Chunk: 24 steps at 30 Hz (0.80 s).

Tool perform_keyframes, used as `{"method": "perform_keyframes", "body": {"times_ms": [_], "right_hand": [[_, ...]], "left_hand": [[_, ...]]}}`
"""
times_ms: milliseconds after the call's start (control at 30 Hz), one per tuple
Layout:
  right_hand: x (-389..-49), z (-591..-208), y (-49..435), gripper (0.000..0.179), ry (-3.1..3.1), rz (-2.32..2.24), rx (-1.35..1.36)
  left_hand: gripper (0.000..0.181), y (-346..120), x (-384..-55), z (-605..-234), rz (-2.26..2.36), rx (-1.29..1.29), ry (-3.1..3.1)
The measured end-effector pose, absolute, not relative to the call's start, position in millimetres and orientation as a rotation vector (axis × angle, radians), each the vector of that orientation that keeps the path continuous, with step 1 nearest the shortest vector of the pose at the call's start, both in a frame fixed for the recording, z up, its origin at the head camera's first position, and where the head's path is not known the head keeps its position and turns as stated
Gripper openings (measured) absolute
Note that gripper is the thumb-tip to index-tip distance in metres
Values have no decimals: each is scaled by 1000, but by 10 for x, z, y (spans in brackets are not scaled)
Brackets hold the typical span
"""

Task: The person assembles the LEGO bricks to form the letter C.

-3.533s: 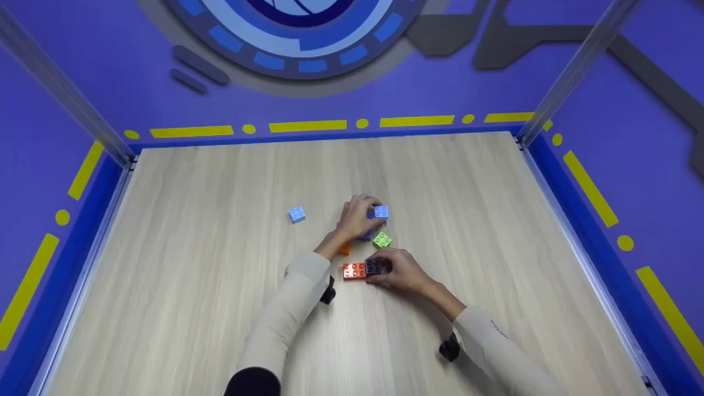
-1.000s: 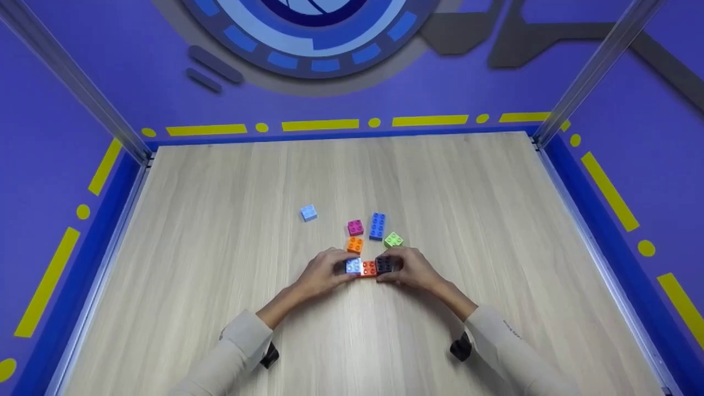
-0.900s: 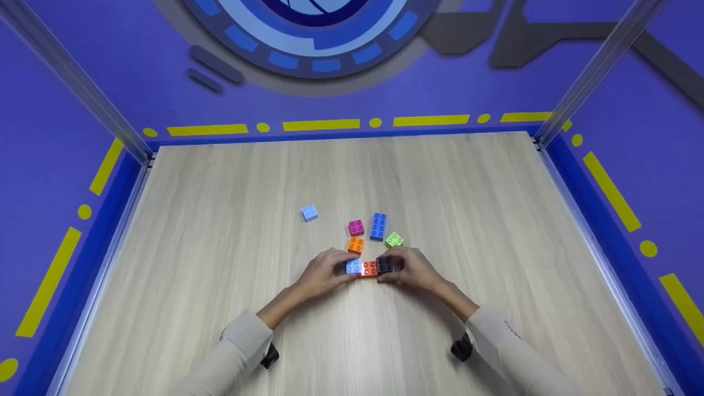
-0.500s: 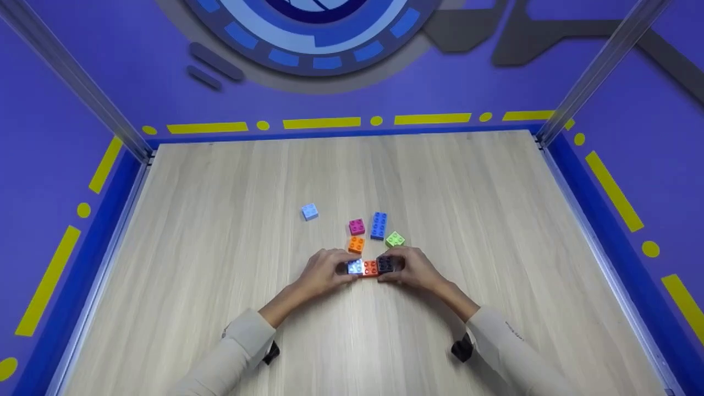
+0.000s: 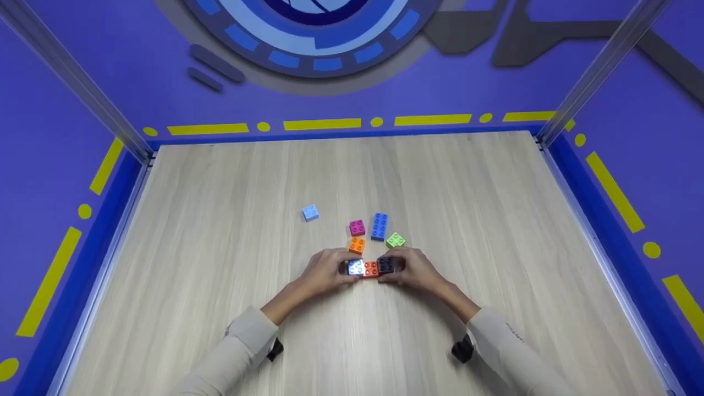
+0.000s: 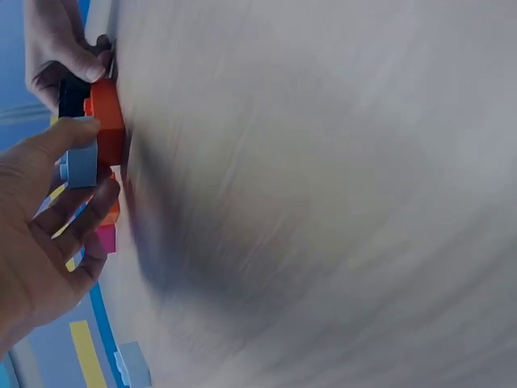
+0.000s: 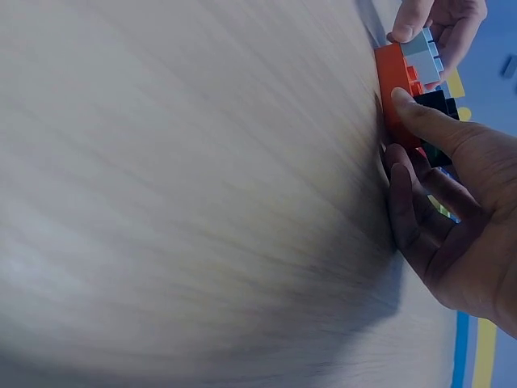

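A red toy building brick point(image 5: 371, 268) lies on the table between both hands. On its left end sits a light blue brick point(image 5: 356, 267), pinched by my left hand point(image 5: 324, 270) between thumb and fingers. At the other end is a black brick point(image 5: 385, 265), which my right hand point(image 5: 412, 268) grips. In the left wrist view, the thumb lies along the light blue brick point(image 6: 81, 166), on top of the red brick point(image 6: 108, 129). The right wrist view has the right thumb across the black brick point(image 7: 436, 103) with its tip against the red brick point(image 7: 394, 77).
Just behind the hands lie an orange brick point(image 5: 356, 245), a magenta brick point(image 5: 357, 227), a long blue brick point(image 5: 379, 226) and a lime green brick point(image 5: 395, 240). Another light blue brick point(image 5: 310, 212) lies farther left. Purple walls point(image 5: 352, 104) enclose the wooden table point(image 5: 231, 220).
My left hand has brought the light blue brick from beside the long blue brick down to the red brick's left end. My right hand has kept its grip on the black brick.
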State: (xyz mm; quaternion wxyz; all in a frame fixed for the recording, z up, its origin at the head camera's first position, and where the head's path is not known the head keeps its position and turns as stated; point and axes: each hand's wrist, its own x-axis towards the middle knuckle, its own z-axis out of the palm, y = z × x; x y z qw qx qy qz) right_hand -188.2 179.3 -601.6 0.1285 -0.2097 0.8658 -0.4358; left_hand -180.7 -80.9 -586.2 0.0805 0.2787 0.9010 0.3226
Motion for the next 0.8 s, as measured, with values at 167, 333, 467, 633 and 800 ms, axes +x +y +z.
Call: {"method": "perform_keyframes", "body": {"times_ms": [167, 333, 467, 633, 800], "right_hand": [[-1887, -6019, 1790, 45, 2519, -1252, -585], [-1890, -6024, 1797, 44, 2507, -1247, -569], [-1888, -6019, 1802, 43, 2505, -1239, -567], [-1892, -6025, 1802, 42, 2499, -1247, -574], [-1901, -6028, 1807, 43, 2511, -1248, -591]], "left_hand": [[52, -876, -1895, -5871, 1062, 841, 2534], [51, -1055, -2090, -5847, 1281, 774, 2439], [40, -1255, -2279, -5877, 1454, 646, 2578], [43, -1453, -2512, -5977, 1692, 274, 2743], [50, -1515, -2644, -6009, 1685, -2, 2756]]}}
